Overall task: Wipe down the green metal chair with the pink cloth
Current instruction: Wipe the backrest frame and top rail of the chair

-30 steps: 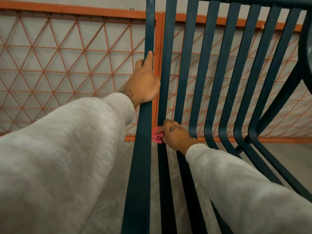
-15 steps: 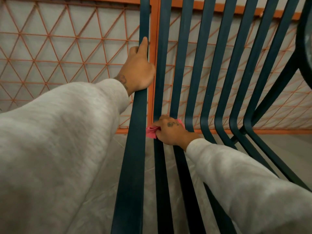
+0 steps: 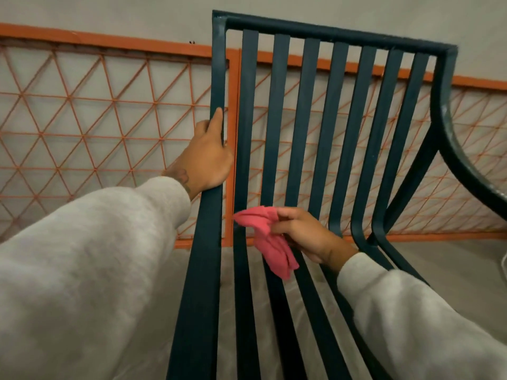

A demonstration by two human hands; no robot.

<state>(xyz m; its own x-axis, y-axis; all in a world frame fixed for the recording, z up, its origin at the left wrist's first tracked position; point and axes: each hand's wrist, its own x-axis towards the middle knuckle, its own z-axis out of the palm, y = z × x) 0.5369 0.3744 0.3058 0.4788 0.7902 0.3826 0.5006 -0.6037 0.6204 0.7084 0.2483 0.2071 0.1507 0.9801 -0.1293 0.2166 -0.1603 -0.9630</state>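
Observation:
The dark green metal chair (image 3: pixel 307 111) fills the middle of the view, its slatted back rising to a top rail and its slats curving down into the seat. My left hand (image 3: pixel 210 157) grips the left side bar of the back, thumb lying up along it. My right hand (image 3: pixel 304 234) holds the crumpled pink cloth (image 3: pixel 267 237) over the bend where the left slats turn into the seat. The cloth hangs loose from my fingers, over the second and third slats.
An orange metal railing (image 3: pixel 90 124) with a triangular lattice runs behind the chair against a grey wall. The chair's curved right armrest (image 3: pixel 461 149) sweeps in at the right. Grey floor shows below the seat slats.
The view has tilted up, so the chair's top rail now shows. My right hand has turned and drawn back from the left slat, with much more of the cloth showing. My left hand keeps its grip.

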